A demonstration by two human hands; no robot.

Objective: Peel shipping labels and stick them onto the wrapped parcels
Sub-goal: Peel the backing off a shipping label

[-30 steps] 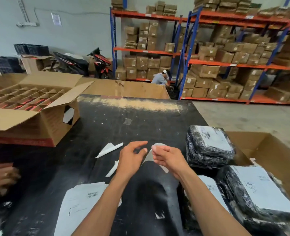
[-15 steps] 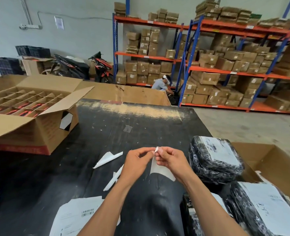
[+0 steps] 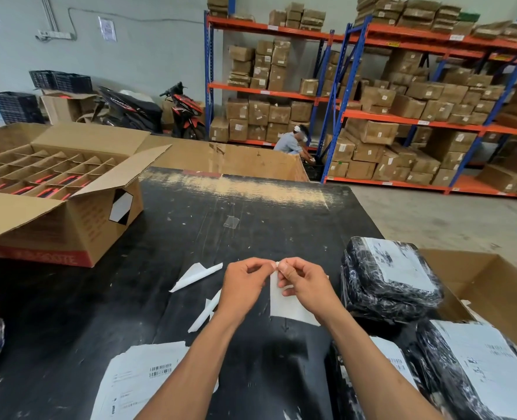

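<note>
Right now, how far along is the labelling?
Done: three wrapped parcels at right already carry labels. In hand: left hand and right hand pinch a label's top corner, peeling it. Left: sticking it on; a printed sheet waits nearby.

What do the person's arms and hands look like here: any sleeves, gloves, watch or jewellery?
Both forearms are bare as far as the frame shows, with no sleeve in view. The left hand and right hand wear no gloves. No watch, wristband or ring is visible. Short fingernails show on the right hand.
</note>
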